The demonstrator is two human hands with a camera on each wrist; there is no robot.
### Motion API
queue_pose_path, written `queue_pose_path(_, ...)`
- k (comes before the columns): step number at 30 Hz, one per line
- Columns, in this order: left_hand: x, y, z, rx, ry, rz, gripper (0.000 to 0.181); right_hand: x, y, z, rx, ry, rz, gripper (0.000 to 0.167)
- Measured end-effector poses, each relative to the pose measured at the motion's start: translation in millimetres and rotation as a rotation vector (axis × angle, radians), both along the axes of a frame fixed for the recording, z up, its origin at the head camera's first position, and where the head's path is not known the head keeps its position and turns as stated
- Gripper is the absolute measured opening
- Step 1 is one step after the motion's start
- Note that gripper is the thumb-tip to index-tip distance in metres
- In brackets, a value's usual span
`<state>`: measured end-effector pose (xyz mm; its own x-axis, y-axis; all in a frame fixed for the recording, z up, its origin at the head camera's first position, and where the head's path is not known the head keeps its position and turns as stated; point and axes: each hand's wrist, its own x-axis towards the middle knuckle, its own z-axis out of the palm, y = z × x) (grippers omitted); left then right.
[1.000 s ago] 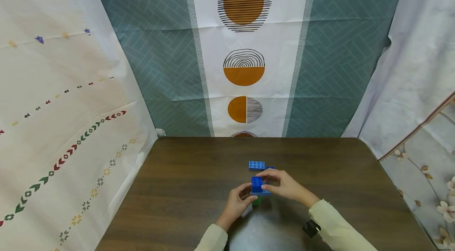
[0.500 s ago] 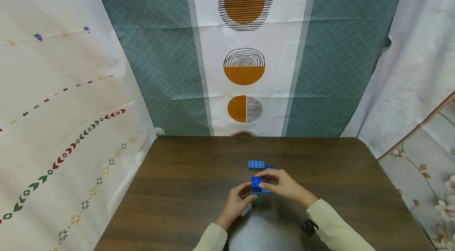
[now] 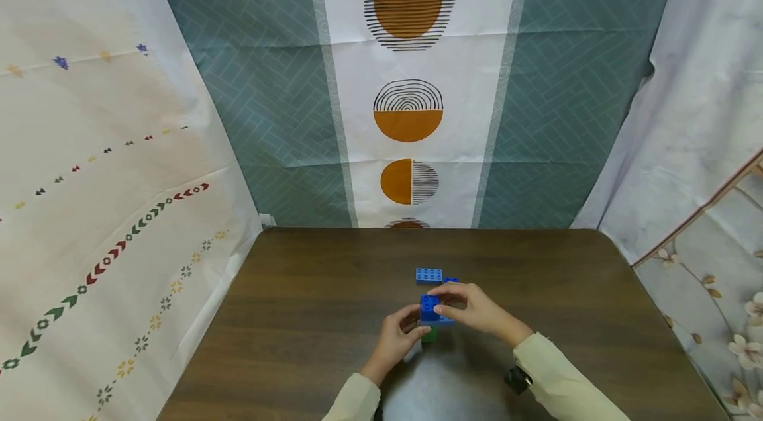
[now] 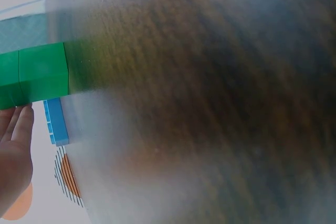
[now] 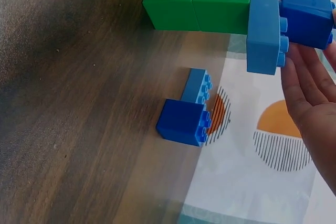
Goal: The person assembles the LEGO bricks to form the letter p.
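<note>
Two green bricks (image 3: 429, 335) (image 5: 197, 4) stand stacked on the table. Across their top lies a light blue brick (image 3: 446, 322) (image 5: 262, 30), overhanging on one side. A dark blue brick (image 3: 429, 306) (image 5: 307, 15) sits above the light blue one's studs; whether it is fully pressed down I cannot tell. My right hand (image 3: 479, 313) (image 5: 320, 103) pinches the dark blue brick between thumb and fingers. My left hand (image 3: 391, 343) grips the stack from the left, a fingertip at the seam of green and light blue. In the left wrist view, fingers touch the green bricks (image 4: 42, 72).
Behind the hands, another light blue brick (image 3: 429, 275) (image 5: 195, 86) lies on the brown table (image 3: 310, 302). A second dark blue brick (image 3: 451, 280) (image 5: 181, 121) rests beside it, partly covered by my right hand in the head view. Patterned cloths hang around the table.
My right hand has shifted very slightly left with its thumb on the dark blue brick. My left hand keeps its hold, and the stack looks the same.
</note>
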<state>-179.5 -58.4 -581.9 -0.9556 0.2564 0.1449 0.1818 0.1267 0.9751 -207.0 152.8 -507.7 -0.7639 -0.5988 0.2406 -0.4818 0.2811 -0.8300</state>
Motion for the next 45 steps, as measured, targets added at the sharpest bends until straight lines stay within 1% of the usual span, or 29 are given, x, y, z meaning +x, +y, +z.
queue_pose_path(2, -0.7, -0.6, -0.3, 0.003, 0.011, -0.004, 0.036, -0.9, 0.0, -0.1, -0.005, 0.003, 0.002, 0.029)
queue_pose_path(3, -0.9, -0.4, 0.0, 0.004, 0.003, -0.002, 0.036, -1.0, -0.1, 0.1, -0.006, 0.006, 0.001, 0.029)
queue_pose_path(6, 4.6, -0.4, 13.9, 0.003, 0.009, -0.004, 0.035, -1.3, -0.9, -1.2, -0.011, 0.009, -0.002, 0.029)
queue_pose_path(10, 14.4, -0.8, 33.8, -0.009, 0.007, 0.000, 0.034, -0.6, -3.0, -3.1, -0.014, 0.010, -0.005, 0.029)
queue_pose_path(11, 15.2, -0.8, 34.7, -0.012, 0.008, 0.001, 0.035, -0.3, -3.4, -3.2, -0.014, 0.010, -0.007, 0.030)
queue_pose_path(18, 15.3, 0.2, 36.4, -0.027, 0.008, 0.003, 0.036, 2.8, -4.5, -3.5, -0.030, 0.007, -0.021, 0.030)
queue_pose_path(23, 15.1, 0.8, 36.7, -0.024, 0.004, 0.003, 0.035, 5.5, -7.4, 0.0, 0.004, 0.008, -0.058, 0.029)
queue_pose_path(26, 15.1, 1.6, 37.1, -0.025, 0.007, 0.007, 0.035, 9.3, -10.2, 7.5, 0.016, 0.005, -0.075, 0.028)
queue_pose_path(31, 15.2, 2.0, 36.9, -0.026, 0.012, 0.009, 0.034, 19.8, -12.4, 25.3, -0.011, 0.001, -0.051, 0.028)
queue_pose_path(34, 14.9, 2.0, 36.1, -0.029, 0.019, 0.007, 0.034, 23.8, -12.2, 29.9, -0.011, 0.009, -0.051, 0.028)
queue_pose_path(38, 14.5, 2.2, 35.2, -0.033, 0.022, 0.005, 0.034, 25.5, -12.5, 30.6, -0.004, 0.021, -0.065, 0.028)
queue_pose_path(42, 14.2, 2.1, 34.3, -0.020, 0.013, -0.001, 0.035, 24.6, -12.9, 27.9, -0.012, 0.021, -0.066, 0.028)
queue_pose_path(45, 14.0, 1.9, 33.5, -0.013, 0.019, 0.000, 0.034, 24.8, -13.3, 26.4, -0.022, 0.027, -0.070, 0.028)
